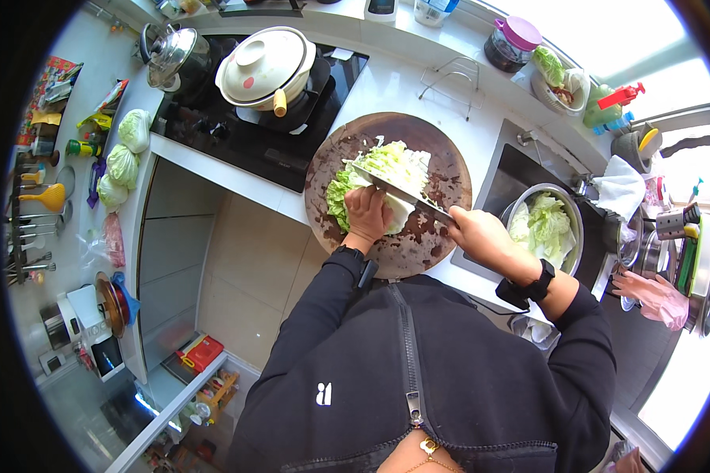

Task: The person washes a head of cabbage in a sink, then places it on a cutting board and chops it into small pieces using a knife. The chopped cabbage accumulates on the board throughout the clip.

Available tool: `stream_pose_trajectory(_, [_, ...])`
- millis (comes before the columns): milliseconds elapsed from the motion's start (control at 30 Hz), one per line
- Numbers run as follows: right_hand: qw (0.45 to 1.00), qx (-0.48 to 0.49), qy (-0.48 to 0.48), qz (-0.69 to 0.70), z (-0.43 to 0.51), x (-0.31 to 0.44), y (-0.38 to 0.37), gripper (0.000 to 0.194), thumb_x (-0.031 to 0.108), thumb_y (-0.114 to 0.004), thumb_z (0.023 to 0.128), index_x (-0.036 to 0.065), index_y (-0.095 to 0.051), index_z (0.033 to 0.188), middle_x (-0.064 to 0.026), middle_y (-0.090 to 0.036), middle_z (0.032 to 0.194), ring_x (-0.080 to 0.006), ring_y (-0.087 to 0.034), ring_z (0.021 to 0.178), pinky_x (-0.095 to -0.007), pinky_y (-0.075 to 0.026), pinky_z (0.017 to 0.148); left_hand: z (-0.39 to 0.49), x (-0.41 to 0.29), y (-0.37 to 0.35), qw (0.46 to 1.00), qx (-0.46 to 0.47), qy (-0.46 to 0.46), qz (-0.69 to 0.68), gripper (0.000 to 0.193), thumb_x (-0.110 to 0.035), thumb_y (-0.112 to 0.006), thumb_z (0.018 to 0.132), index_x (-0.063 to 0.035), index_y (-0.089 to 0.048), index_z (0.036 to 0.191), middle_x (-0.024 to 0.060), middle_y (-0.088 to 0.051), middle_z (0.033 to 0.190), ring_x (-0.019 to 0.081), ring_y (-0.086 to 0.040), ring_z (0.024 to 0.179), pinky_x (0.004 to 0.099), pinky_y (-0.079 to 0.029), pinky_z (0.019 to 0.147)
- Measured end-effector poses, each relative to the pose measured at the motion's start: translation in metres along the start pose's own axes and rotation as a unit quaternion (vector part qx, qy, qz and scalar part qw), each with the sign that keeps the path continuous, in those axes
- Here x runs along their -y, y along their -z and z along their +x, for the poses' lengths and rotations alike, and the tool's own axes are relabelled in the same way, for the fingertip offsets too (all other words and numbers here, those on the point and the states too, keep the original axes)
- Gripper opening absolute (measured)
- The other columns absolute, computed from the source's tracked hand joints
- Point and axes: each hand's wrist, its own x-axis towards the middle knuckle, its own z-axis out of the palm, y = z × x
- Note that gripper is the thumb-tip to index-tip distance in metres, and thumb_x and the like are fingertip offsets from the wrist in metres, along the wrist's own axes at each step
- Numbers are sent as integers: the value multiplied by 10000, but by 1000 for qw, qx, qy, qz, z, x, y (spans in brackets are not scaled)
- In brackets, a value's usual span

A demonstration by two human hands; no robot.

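On a round wooden chopping board (444,148) lies napa cabbage, with shredded pieces (399,162) at the back and uncut leaves (338,201) nearer me. My left hand (368,214) presses on the uncut leaves, its fingers bent close to the blade. The handle of a cleaver (399,192) is in my right hand (479,233). Its blade runs slantwise between the shreds and the held leaves. At the right, in the sink, a steel pot (577,216) contains loose cabbage leaves (541,227).
Left of the board is a black glass hob (231,151) carrying a lidded ceramic pot (262,68) and a steel kettle (177,56). A wire rack (452,83) stands behind the board. Whole cabbages (122,162) lie on the far-left counter. A pink rubber glove (657,295) hangs at the right.
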Motion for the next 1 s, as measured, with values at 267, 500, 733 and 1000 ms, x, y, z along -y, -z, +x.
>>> stream_pose_trajectory(267, [1000, -13, 1, 21, 47, -6, -65, 184, 210, -573, 943, 28, -560, 966, -232, -668, 795, -437, -670, 783, -551, -529, 707, -3, 2, -4, 1000, 6, 2, 10, 356, -261, -609, 842, -68, -599, 1142, 133, -558, 1140, 338, -503, 1089, 480, -374, 979])
stream_pose_trajectory(500, [997, -61, 12, 39, 62, -19, -84, 191, 229, -582, 957, 40, -569, 984, -239, -673, 804, -447, -668, 784, -555, -524, 700, -6, -1, 2, 1000, 4, 10, 8, 343, -243, -639, 861, -68, -583, 1151, 133, -536, 1174, 346, -487, 1092, 476, -372, 1000])
stream_pose_trajectory(733, [1000, -15, 0, 22, 17, 0, -23, 177, 224, -570, 949, 50, -575, 984, -229, -673, 796, -439, -672, 784, -550, -528, 710, -4, 4, 4, 1000, 17, 1, -25, 300, -248, -651, 855, -86, -609, 1104, 135, -578, 1116, 350, -502, 1077, 496, -385, 964])
stream_pose_trajectory(1000, [999, -23, 9, 22, 58, -11, -72, 188, 219, -588, 942, 34, -562, 960, -246, -656, 775, -455, -655, 775, -560, -507, 701, -5, 7, -3, 1000, 1, -11, 8, 321, -261, -645, 842, -97, -583, 1111, 106, -548, 1124, 319, -492, 1061, 469, -389, 952])
